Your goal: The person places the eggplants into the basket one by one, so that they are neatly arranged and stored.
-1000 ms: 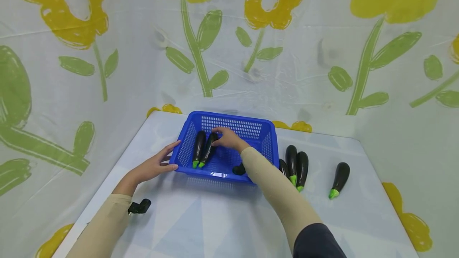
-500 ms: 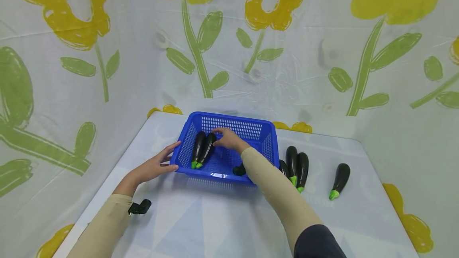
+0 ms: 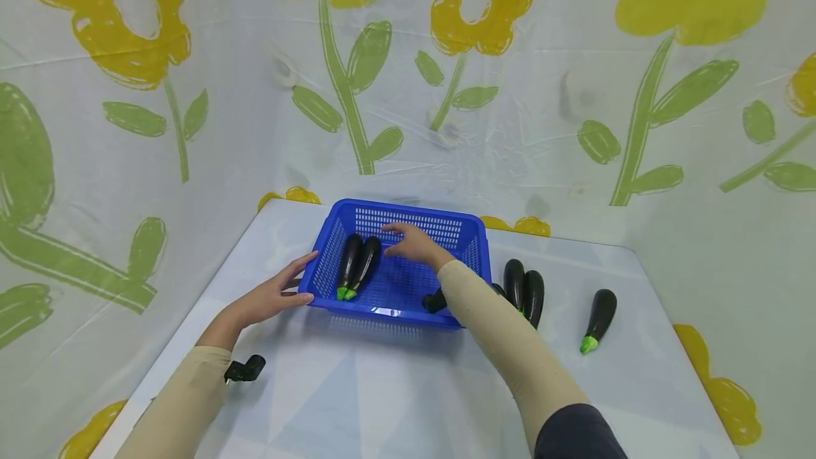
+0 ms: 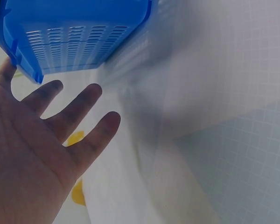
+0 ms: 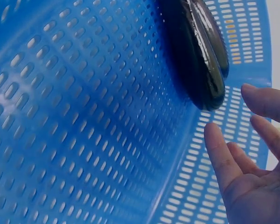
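Right hand, fingers parted and empty, over blue perforated plastic basket, beside two glossy black elongated eggplants, left hand, fingers spread, touching basket's rim

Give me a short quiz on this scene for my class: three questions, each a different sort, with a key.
1. How many eggplants lie inside the basket?
2. True or false: the right hand is holding an eggplant.
3. The left hand is: A) holding an eggplant; B) touching the basket's rim; C) touching nothing.

Key:
1. Two.
2. False; a gap shows between the right hand and both eggplants.
3. B.
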The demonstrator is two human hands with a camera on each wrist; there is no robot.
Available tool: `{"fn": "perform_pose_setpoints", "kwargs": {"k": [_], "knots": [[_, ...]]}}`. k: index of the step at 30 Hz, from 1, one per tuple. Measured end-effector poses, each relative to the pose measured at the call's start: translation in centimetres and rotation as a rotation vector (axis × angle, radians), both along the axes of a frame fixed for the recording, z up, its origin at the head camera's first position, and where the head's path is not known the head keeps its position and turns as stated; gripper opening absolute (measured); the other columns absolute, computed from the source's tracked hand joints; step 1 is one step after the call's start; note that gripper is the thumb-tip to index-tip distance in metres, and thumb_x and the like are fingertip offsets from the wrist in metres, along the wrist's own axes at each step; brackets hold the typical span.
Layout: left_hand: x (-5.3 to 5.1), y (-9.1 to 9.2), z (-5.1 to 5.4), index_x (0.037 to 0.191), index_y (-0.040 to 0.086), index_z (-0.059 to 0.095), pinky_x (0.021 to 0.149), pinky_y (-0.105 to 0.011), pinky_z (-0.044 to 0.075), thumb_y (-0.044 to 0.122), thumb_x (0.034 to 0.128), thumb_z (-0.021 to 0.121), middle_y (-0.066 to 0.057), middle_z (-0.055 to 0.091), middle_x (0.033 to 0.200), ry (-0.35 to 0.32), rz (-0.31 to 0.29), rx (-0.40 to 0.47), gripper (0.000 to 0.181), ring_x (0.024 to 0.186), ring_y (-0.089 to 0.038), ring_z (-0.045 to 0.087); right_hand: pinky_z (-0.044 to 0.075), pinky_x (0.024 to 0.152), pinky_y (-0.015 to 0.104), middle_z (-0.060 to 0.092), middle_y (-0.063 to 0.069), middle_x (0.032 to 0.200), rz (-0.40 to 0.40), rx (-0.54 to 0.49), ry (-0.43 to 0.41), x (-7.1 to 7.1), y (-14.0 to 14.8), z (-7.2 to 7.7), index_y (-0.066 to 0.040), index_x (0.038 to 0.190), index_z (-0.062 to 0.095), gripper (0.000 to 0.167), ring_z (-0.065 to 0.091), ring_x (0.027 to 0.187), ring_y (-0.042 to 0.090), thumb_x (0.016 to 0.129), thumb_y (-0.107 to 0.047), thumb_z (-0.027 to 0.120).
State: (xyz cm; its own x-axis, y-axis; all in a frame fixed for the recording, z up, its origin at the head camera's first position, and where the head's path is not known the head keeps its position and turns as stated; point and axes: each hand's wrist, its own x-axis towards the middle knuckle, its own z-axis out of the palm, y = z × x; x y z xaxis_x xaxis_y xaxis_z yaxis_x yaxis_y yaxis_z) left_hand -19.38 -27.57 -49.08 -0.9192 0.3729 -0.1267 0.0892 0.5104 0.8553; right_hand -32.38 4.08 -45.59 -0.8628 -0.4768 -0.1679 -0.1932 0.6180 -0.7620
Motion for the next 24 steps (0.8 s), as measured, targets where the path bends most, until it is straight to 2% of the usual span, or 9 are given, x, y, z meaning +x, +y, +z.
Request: {"fn": "perform_pose_setpoints", "kwargs": {"k": [5,12,19,24], "knots": [[0.0,-0.1,-0.1,0.164,0.033,0.012,0.109,-0.068,0.037,0.038,0.0988,0.066,-0.023,0.007,0.168,0.002,0.003,-0.003,0.085,0.145,-0.057,0.026,0.043,0.112,0.051,0.049,0.013,0.153,-0.004,0.000,-0.002,0.0,0.7,0.3,-0.018,0.148,0.055,0.057,0.044,0.141,0.034,0.094,-0.014,0.073],[0.0,0.0,0.0,0.164,0.033,0.011,0.108,-0.069,0.037,0.038,0.0991,0.066,-0.023,0.006,0.168,-0.007,-0.003,0.002,0.085,0.145,-0.058,0.025,0.046,0.109,0.051,0.050,0.014,0.152,0.011,0.004,0.006,0.3,2.0,0.8,-0.017,0.149,0.054,0.056,0.050,0.137,0.035,0.095,-0.014,0.071],[-0.1,0.1,0.2,0.164,0.033,0.012,0.108,-0.069,0.037,0.038,0.0989,0.066,-0.025,0.006,0.168,0.000,-0.002,-0.001,0.085,0.144,-0.059,0.025,0.047,0.108,0.051,0.050,0.014,0.151,-0.007,-0.021,-0.007,0.6,3.7,1.6,-0.017,0.148,0.054,0.056,0.051,0.135,0.035,0.095,-0.015,0.073],[0.1,0.0,0.1,0.164,0.033,0.011,0.107,-0.070,0.037,0.036,0.0996,0.065,-0.025,0.006,0.168,-0.010,0.003,-0.012,0.084,0.144,-0.059,0.024,0.048,0.107,0.049,0.052,0.012,0.150,-0.009,0.008,0.016,0.7,4.8,1.8,-0.019,0.148,0.054,0.056,0.053,0.134,0.033,0.096,-0.016,0.072]]}}
